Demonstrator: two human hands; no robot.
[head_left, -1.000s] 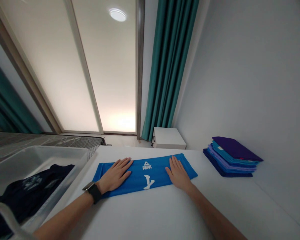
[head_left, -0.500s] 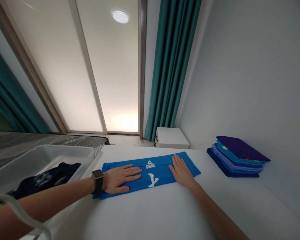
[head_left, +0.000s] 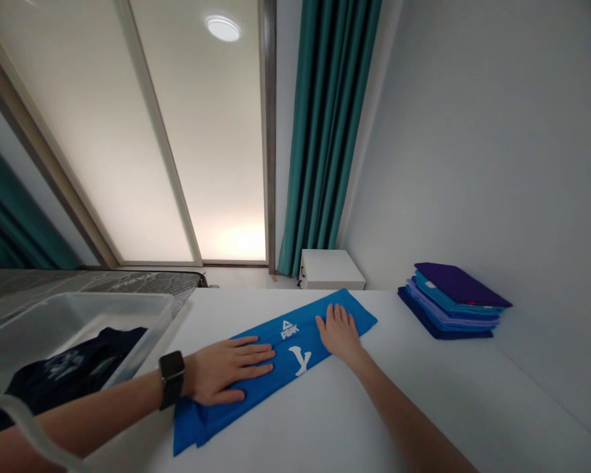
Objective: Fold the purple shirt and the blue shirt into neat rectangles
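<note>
A blue garment point(head_left: 270, 335), folded into a long strip with a white "PEAK" logo and a white letter-like print, lies slantwise on the white table point(head_left: 295, 433). My left hand point(head_left: 229, 369), with a dark watch on its wrist, rests flat on the strip's left part, fingers stretched out. Pressed on its right part is my right hand point(head_left: 339, 334), palm down with the fingers spread a little. Beyond the watch, the left end of the strip shows two uneven layers.
To the right stands a stack of folded clothes point(head_left: 453, 305), dark purple on top. At the left a clear plastic bin point(head_left: 142, 305) holds a dark printed garment point(head_left: 73, 364). A white cabinet point(head_left: 329, 268) stands behind the table, near a teal curtain point(head_left: 325, 144).
The blue strip has turned on the table: its left end has come nearer to me and its right end has moved away. Both hands stay flat on it.
</note>
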